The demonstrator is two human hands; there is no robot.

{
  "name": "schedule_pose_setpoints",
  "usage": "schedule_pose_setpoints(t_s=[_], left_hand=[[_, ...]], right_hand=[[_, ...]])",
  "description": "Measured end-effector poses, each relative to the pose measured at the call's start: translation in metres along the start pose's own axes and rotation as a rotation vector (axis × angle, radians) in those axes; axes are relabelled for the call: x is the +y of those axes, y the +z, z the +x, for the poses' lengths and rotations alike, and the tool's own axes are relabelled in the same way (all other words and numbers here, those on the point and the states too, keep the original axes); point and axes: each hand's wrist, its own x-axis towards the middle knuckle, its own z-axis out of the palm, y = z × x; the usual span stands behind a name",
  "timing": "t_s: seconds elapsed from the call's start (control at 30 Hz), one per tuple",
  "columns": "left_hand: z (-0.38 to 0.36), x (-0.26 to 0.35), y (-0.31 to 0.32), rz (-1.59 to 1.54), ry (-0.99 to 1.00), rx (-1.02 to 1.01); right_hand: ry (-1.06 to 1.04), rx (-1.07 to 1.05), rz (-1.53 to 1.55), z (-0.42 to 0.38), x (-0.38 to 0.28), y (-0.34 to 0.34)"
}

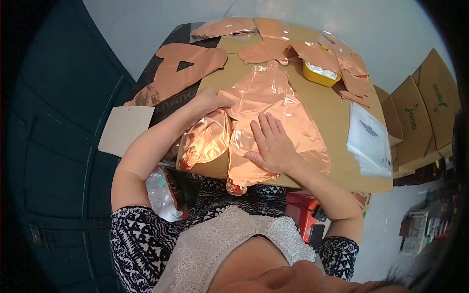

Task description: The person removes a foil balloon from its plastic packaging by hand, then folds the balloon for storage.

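A flat rose-gold foil balloon [303,132] lies in front of me on the cardboard-topped table, its lower tail reaching past the front edge. My left hand [210,101] is closed at the balloon's left side, with the thumb and fingers on the foil. A shinier, crumpled flap of foil [207,139] hangs below that hand. My right hand [273,146] lies flat on the middle of the balloon, fingers stretched out and palm down. Beyond my left hand rests an A-shaped foil balloon [171,68] with a triangular hole.
More foil balloons [264,51] and a clear-bagged one [224,28] lie at the back. A yellow tub [320,75] stands at the back right. Clear plastic bags [369,139] are stacked at right, a pale card [126,129] at left. Cardboard boxes [420,112] stand beyond the table.
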Motion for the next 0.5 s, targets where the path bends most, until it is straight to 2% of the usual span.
schedule_pose_setpoints(t_s=[0.1,0.2,0.3,0.4,0.5], left_hand=[[0.006,0.011,0.006,0.076,-0.079,0.001],[0.023,0.015,0.004,0.202,-0.039,-0.104],[0.019,0.036,0.012,0.591,0.117,-0.013],[0.048,0.021,0.029,0.759,0.222,0.190],[0.047,0.027,0.048,0.904,0.281,0.131]], right_hand=[[0.003,0.005,0.011,0.000,0.000,0.001],[0.008,0.002,0.016,0.001,-0.001,-0.001],[0.012,0.014,0.017,0.000,0.000,0.000],[0.013,0.016,0.014,0.001,0.000,0.001],[0.004,0.038,0.008,0.001,0.000,0.001]])
